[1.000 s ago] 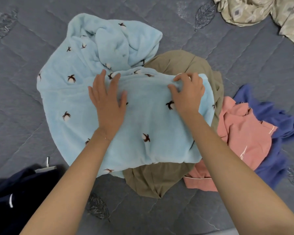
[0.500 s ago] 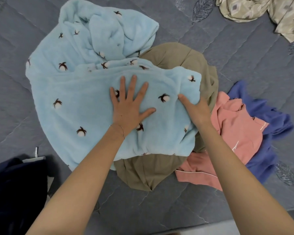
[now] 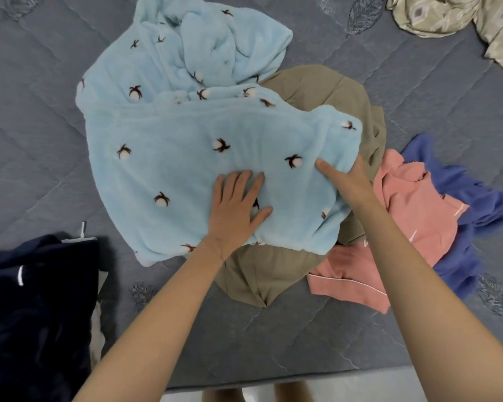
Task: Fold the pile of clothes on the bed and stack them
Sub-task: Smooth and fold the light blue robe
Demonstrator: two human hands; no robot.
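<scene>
A fluffy light blue garment [image 3: 192,158] with small brown-and-white motifs lies spread over the pile in the middle of the bed. My left hand [image 3: 235,207] rests flat on its near part, fingers apart. My right hand [image 3: 346,175] grips the garment's right edge, thumb on top and fingers tucked under the fabric. Beneath it lies an olive-brown garment [image 3: 262,277]. A pink garment [image 3: 413,210] and a blue-purple one [image 3: 474,204] are bunched to the right.
The grey quilted bed cover [image 3: 35,117] surrounds the pile. A dark navy garment [image 3: 32,309] lies at the near left edge. A beige patterned cloth [image 3: 447,15] sits at the far right corner. The bed's near edge [image 3: 302,378] runs below my arms.
My left hand slid from the far left of the blue garment toward me and to the right. My right hand moved to the garment's right edge and tucked its fingers under.
</scene>
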